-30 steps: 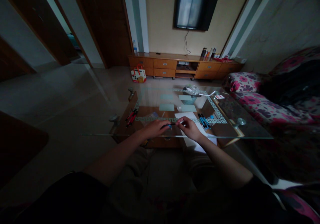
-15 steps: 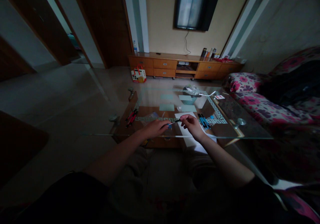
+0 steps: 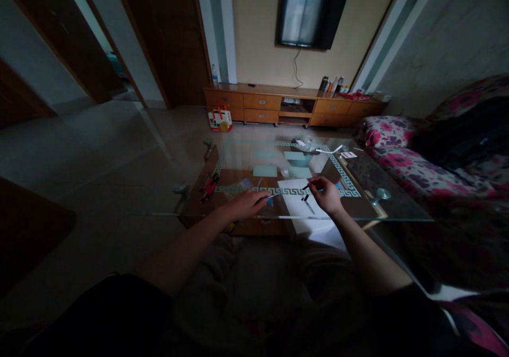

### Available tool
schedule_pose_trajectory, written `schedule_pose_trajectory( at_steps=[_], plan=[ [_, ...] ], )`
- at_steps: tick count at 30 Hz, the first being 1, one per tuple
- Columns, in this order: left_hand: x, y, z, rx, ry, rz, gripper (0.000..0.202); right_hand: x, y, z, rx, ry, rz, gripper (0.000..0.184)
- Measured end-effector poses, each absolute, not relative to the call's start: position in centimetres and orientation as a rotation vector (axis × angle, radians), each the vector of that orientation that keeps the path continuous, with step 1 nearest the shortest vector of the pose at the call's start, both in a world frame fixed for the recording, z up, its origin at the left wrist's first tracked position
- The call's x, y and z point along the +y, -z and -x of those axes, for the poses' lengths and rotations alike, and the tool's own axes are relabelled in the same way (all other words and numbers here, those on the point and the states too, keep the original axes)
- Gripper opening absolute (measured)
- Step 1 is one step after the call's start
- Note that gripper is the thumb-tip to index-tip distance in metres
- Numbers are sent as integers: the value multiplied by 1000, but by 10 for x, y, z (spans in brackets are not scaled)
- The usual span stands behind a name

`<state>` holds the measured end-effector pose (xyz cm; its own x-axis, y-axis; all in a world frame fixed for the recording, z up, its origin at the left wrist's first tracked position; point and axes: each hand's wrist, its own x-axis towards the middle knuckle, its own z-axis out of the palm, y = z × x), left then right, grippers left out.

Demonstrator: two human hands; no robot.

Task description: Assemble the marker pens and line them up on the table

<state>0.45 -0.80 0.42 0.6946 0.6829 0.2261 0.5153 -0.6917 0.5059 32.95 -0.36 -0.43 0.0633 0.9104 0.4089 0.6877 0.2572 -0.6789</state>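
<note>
Left hand point(image 3: 249, 205), left of paper point(image 3: 291, 203): closed on rod point(image 3: 274, 195), end exposed, likely for access; right hand point(image 3: 326, 195), above paper's right side: pinching black piece point(image 3: 305, 188), apparently for fine control; red pens point(image 3: 209, 188), left of paper: bunched, probably to stay sorted.

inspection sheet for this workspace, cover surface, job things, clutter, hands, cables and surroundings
Surface: clear glass tabletop with a key-pattern border.
Job's things: slim pale rod; small black piece.
Clutter: white paper sheet; red-and-black pens at left; crumpled clear plastic bag toward the far side.
Grippers: left hand holds the rod; right hand pinches the black piece.
Cables: dark thin cord hangs below the black wall television; none seen near the hands.
Surroundings: brown wooden cabinet; pink-floral sofa at right.
</note>
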Motion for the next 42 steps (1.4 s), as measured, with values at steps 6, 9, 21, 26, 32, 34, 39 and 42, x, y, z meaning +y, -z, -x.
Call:
schedule_pose_trajectory(
  at_steps=[6, 9, 21, 26, 32, 34, 39, 42],
  plan=[
    [-9, -6, -4, 948, -542, -2501, 32, 4, 16, -354, -1863, -165, 1724, 21],
    [-8, -5, -3, 951, -537, -2496, 32, 7, 22, -358, -1941, -178, 1791, 23],
    [-9, -7, -4, 949, -546, -2497, 32, 9, 29, -358, -2057, -262, 1796, 26],
    [-10, -7, -3, 944, -538, -2498, 32, 11, 33, -359, -2058, -271, 1802, 27],
    [-10, -8, -4, 947, -536, -2482, 33, 11, 35, -359, -2067, -274, 1845, 29],
    [-10, -8, -4, 946, -542, -2484, 32, 11, 34, -359, -2065, -289, 1863, 31],
    [-9, -7, -4, 935, -550, -2490, 32, 11, 35, -357, -2072, -318, 1884, 36],
    [-9, -7, -3, 924, -549, -2496, 32, 12, 37, -357, -2065, -324, 1901, 36]
  ],
)
